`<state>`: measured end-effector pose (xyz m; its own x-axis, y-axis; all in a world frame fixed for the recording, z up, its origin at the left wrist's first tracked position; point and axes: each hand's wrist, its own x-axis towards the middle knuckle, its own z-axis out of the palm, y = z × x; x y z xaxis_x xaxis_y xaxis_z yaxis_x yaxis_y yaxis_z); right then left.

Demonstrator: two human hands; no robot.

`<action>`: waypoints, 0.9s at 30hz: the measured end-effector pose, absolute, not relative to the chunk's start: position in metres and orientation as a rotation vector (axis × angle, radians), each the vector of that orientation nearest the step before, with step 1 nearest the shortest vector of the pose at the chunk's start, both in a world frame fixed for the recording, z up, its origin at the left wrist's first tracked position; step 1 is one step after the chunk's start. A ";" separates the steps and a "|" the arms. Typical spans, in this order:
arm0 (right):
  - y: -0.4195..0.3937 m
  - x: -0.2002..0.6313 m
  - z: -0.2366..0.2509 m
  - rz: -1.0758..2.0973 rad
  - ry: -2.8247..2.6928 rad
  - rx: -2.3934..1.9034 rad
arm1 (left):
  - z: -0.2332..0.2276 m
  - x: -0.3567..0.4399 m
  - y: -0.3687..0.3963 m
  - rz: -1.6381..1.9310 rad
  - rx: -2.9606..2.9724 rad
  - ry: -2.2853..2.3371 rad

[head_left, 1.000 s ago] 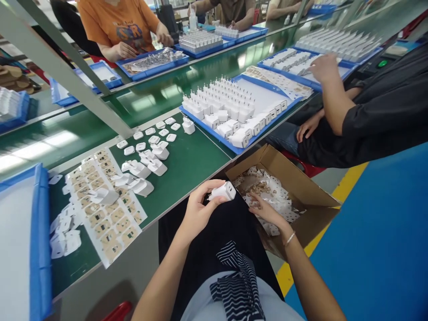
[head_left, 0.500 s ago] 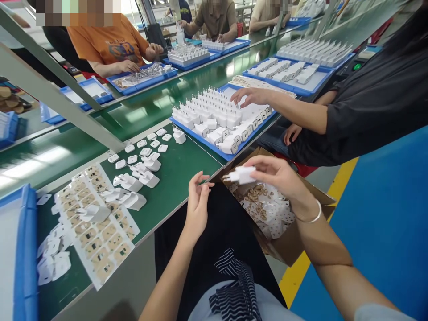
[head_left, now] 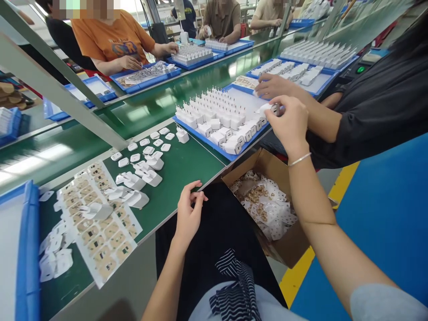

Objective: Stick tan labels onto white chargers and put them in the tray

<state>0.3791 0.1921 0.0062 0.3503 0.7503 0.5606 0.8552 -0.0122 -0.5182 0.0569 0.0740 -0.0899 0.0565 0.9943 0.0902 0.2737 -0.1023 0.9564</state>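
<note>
My right hand [head_left: 290, 122] pinches a white plug charger [head_left: 267, 108] at the right end of the row along the near side of a blue tray [head_left: 205, 139]. Rows of upright white chargers [head_left: 214, 104] with pins on top stand in that tray. My left hand [head_left: 190, 207] hovers above my lap at the table edge, fingers loosely curled and apart, holding nothing. Left of it on the green table lie several chargers [head_left: 150, 176], small white covers [head_left: 135, 157] and a sheet of tan stickers [head_left: 100, 223], with one charger [head_left: 96, 210] on the sheet.
A cardboard box [head_left: 284, 254] of scraps stands below the table, right of my lap. A co-worker's hand [head_left: 272, 87] reaches over the tray close to my right hand. A metal post [head_left: 67, 93] slants across the left. Another blue tray [head_left: 28, 249] sits at the left edge.
My right hand has moved up and away from above the box to the tray, carrying the charger. My left hand has shifted slightly left and down. The co-worker's hand has moved right.
</note>
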 end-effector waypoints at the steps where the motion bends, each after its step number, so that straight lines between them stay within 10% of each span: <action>1: 0.205 0.380 0.005 -0.160 -1.427 -1.844 | -0.091 0.057 0.075 1.102 1.501 1.327; 27: 0.319 0.410 -0.013 0.149 -1.538 -2.169 | -0.096 0.053 0.076 1.137 1.654 1.208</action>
<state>0.4095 0.3192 -0.0127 0.3645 0.9136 0.1801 0.8620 -0.2579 -0.4364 0.0529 0.0762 -0.0956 0.1491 0.9659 0.2117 0.2699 -0.2457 0.9310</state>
